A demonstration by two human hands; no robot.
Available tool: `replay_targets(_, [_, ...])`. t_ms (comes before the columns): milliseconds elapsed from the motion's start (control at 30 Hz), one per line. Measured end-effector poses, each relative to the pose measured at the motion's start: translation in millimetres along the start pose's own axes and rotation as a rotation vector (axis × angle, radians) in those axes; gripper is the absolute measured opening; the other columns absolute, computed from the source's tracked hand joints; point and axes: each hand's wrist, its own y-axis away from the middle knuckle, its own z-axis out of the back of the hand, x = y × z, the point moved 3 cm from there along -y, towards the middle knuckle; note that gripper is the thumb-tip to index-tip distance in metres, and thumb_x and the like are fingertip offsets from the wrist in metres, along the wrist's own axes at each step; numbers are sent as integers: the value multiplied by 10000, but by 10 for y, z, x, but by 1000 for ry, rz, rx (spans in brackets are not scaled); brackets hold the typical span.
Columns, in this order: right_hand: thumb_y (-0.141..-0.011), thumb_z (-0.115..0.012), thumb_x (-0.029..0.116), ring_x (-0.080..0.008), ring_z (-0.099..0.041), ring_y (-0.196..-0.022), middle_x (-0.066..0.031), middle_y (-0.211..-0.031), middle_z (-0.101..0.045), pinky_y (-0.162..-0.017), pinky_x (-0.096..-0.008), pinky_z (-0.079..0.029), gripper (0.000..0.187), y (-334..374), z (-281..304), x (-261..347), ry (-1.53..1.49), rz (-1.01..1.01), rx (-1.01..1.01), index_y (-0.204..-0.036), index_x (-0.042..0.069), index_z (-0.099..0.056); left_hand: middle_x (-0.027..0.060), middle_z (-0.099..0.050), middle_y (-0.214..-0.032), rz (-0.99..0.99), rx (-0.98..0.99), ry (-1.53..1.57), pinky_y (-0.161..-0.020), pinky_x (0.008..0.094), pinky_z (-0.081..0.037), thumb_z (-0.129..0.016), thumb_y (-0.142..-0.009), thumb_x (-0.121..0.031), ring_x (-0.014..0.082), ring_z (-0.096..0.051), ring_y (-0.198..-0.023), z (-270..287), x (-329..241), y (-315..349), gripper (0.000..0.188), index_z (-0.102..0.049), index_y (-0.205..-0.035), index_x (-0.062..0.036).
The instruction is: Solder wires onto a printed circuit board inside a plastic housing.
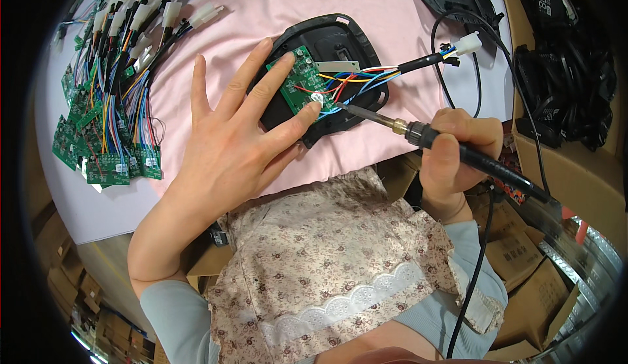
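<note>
Green circuit board point(302, 72) lies at twelve o'clock under my left hand point(232, 135), fingers apart; my right hand point(448, 167) clamps the soldering iron point(418, 135), tip at the board's four o'clock. Several wires point(369, 87) seem attached; soldering looks unfinished.

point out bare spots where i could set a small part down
Bare pink cloth lies between the wired circuit boards and the black plastic housing, beyond the left hand. White tabletop shows below the boards, lower left. Crowded: the housing, where that hand, coloured wires and the soldering iron converge.
</note>
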Motion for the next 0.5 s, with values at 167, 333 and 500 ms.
replay_targets(167, [-957, -696, 107, -104, -491, -581, -64, -702, -555, -541, -268, -402, 250, -57, -112, 50, 208, -24, 124, -1003, 19, -467, 169, -420, -1612, 0, 1, 7, -1207, 717, -81, -810, -774, -276, 391, -288, -1550, -5, -6, 3, 548, -697, -1310, -283])
replay_targets(333, [-957, -638, 79, -91, -459, -564, -46, -679, -523, -543, -261, -378, 201, -73, -154, 28, 244, -30, 173, -965, 27, -444, 172, -424, -1608, 2, -2, 9, -1208, 713, -88, -811, -771, -274, 395, -296, -1546, -14, -14, 10, 555, -695, -1314, -284])
replay_targets(500, [-954, -642, 80, -90, -457, -565, -44, -666, -519, -549, -263, -373, 212, -60, -189, 27, 206, -119, 90, -950, 28, -437, 173, -423, -1609, 5, 4, 3, -1207, 709, -97, -799, -786, -274, 400, -303, -1542, -5, -16, 2, 545, -692, -1320, -281])
